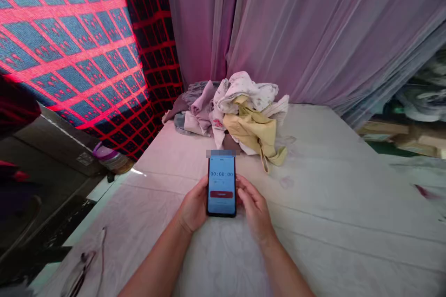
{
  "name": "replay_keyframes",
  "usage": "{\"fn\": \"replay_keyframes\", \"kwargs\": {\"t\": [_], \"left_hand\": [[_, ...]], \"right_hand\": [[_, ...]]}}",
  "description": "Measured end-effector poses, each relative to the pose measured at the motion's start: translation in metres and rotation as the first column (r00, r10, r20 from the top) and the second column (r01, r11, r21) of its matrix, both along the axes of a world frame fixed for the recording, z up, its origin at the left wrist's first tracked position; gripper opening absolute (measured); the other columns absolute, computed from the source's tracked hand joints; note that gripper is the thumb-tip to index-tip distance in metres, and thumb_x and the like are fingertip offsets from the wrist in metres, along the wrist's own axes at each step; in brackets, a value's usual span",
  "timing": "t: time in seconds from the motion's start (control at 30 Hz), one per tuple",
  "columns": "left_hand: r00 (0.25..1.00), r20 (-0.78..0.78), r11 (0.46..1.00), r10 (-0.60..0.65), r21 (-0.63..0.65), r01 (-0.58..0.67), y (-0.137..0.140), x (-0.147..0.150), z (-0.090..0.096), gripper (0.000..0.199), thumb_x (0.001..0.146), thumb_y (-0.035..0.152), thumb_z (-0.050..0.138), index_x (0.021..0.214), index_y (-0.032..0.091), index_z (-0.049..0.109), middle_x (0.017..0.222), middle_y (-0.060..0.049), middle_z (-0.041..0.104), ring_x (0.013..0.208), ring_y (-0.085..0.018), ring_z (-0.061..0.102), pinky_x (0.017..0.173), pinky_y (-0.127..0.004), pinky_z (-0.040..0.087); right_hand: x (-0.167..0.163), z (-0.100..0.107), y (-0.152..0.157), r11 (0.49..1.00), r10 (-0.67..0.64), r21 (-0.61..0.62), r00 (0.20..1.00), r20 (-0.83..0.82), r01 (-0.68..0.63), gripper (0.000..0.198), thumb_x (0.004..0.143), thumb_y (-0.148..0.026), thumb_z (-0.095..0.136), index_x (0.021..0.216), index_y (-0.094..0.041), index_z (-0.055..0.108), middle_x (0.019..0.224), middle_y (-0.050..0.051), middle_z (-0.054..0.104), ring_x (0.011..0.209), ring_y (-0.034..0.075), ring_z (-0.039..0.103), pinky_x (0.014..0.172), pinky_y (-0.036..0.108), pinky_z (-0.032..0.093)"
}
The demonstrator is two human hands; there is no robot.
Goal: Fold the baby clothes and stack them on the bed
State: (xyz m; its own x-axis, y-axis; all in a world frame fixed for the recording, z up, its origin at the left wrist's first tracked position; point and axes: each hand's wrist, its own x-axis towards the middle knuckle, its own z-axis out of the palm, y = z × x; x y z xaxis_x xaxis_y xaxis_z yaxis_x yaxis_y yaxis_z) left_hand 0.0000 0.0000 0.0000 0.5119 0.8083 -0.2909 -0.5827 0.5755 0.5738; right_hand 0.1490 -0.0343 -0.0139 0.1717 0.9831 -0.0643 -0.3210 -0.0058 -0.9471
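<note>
A smartphone (221, 183) is held upright between both hands above the cloth-covered table (334, 195). Its lit screen reads 00:00:00 over a dark red button. My left hand (195, 206) grips the left edge, fingers partly hidden behind the phone. On the right edge my right hand (255, 206) closes round it with bent fingers. Beyond the phone lies a heap of crumpled clothes: a yellow garment (256, 125), a white patterned garment (245, 90), and pink and grey pieces (197, 111) on the left.
Pinkish-purple curtains (289, 32) hang behind the table. A red-and-black checked cloth (101, 51) hangs at left, above a bucket with a purple rim (111, 158). Thin cords (83, 267) lie at the near left corner. Cardboard boxes (400, 137) stand beyond the right edge.
</note>
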Motion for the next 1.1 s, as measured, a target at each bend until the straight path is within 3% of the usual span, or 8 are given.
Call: {"fn": "replay_keyframes", "kwargs": {"t": [0.67,0.93,1.1], "left_hand": [[0.999,-0.040,0.999,0.015,-0.028,-0.016,0.0005,-0.0019,0.0037,0.043,0.094,0.037,0.041,0.128,0.013,0.055,0.113,-0.011,0.069,0.107,-0.027,0.063,0.095,-0.042,0.046],[1.000,-0.027,1.000,0.015,-0.014,-0.016,0.0006,-0.0027,0.0021,0.044,0.094,0.037,0.043,0.130,0.014,0.054,0.117,-0.012,0.067,0.110,-0.027,0.062,0.097,-0.043,0.045],[0.998,0.059,0.999,-0.038,-0.034,0.040,0.0030,-0.0058,-0.0022,0.046,0.094,0.040,0.041,0.128,0.011,0.055,0.119,-0.014,0.066,0.115,-0.029,0.059,0.102,-0.045,0.041]], "right_hand": [[0.0003,-0.0077,0.0020,0.997,-0.011,0.075,0.998,0.060,0.007,0.039,0.078,-0.034,0.063,0.115,-0.022,0.065,0.110,0.006,0.070,0.100,0.020,0.064,0.089,0.036,0.051],[0.0006,-0.0096,0.0026,0.998,-0.016,0.066,0.998,0.058,0.012,0.041,0.077,-0.035,0.065,0.115,-0.023,0.066,0.110,0.006,0.070,0.100,0.021,0.064,0.091,0.037,0.050],[0.0006,-0.0071,0.0008,0.999,-0.020,0.043,0.997,0.071,0.017,0.040,0.079,-0.042,0.063,0.114,-0.023,0.068,0.110,0.006,0.070,0.103,0.022,0.063,0.088,0.037,0.051]]}}
